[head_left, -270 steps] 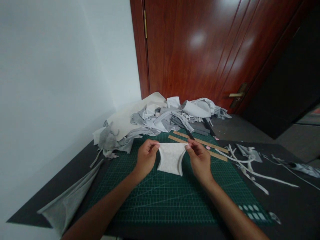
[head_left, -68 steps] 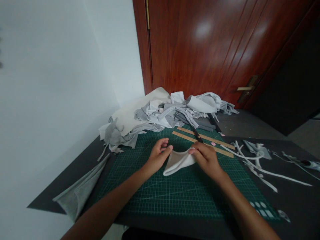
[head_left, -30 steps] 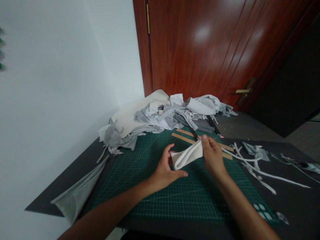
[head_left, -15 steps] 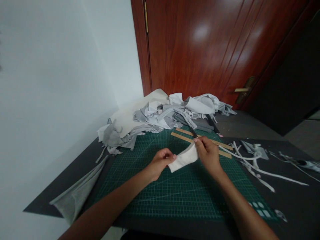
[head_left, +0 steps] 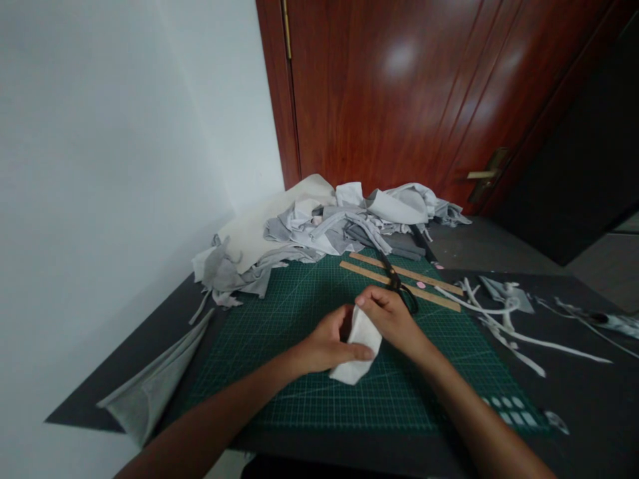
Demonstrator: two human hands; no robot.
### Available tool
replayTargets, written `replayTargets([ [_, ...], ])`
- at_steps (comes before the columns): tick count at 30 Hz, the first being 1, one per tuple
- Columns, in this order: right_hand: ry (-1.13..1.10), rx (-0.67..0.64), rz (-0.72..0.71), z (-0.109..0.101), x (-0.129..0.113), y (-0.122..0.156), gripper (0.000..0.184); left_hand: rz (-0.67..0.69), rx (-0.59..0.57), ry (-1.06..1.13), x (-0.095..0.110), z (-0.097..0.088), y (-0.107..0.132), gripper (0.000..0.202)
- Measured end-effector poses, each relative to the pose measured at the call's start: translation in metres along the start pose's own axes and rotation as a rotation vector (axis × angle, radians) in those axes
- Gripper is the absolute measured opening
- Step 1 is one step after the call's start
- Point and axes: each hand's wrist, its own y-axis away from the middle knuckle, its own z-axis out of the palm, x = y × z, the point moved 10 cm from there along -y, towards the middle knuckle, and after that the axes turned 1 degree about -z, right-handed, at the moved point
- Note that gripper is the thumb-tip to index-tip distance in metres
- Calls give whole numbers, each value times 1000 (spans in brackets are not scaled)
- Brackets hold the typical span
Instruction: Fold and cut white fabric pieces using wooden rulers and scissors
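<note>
A small piece of white fabric (head_left: 360, 338) hangs between my two hands, above the green cutting mat (head_left: 279, 319). My left hand (head_left: 332, 342) is closed around its left side, thumb lying across the front. At the upper corner, my right hand (head_left: 387, 313) pinches the same fabric between thumb and fingers. Just beyond the right hand lie black-handled scissors (head_left: 396, 281), resting across two wooden rulers (head_left: 429, 296). The blades' far end reaches toward the cloth heap.
A heap of grey and white fabric scraps (head_left: 319, 223) fills the back of the dark table. Folded grey cloth (head_left: 160, 386) lies at the left edge. White cords (head_left: 529, 342) spread over the right side. A white wall and a wooden door (head_left: 399, 100) stand behind.
The white fabric has turned from nearly level to upright and come closer. My left hand has shifted its grip along it, and my right hand has moved left, uncovering the scissors' handles.
</note>
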Motion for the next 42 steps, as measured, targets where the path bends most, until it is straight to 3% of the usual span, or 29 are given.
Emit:
replayTargets([
  [3,99,42,-51,-9,-6,0,45,-50,63,-35,-7,-8,0,56],
  [11,377,139,-150,-23,-17,1,36,-92,49,-44,-7,-8,0,60],
  [16,578,171,-217,-24,-21,4,37,-30,155,-139,-6,-21,-5,66],
  [21,505,203,-219,-28,-21,4,40,-12,207,-171,-7,-31,-7,64],
  [28,440,199,-292,-25,-24,7,34,104,268,-222,4,-39,-7,38],
  [31,641,179,-449,-13,-42,16,32,122,308,-379,11,-47,-7,23],
  [34,908,150,-701,15,-63,33,32,93,395,-437,11,-60,-5,20],
  [38,1076,13,-939,55,-70,52,27,17,443,-108,-2,-65,-3,19],
  [42,1124,-52,-975,66,-60,53,27,-115,421,286,-17,-54,0,14],
])
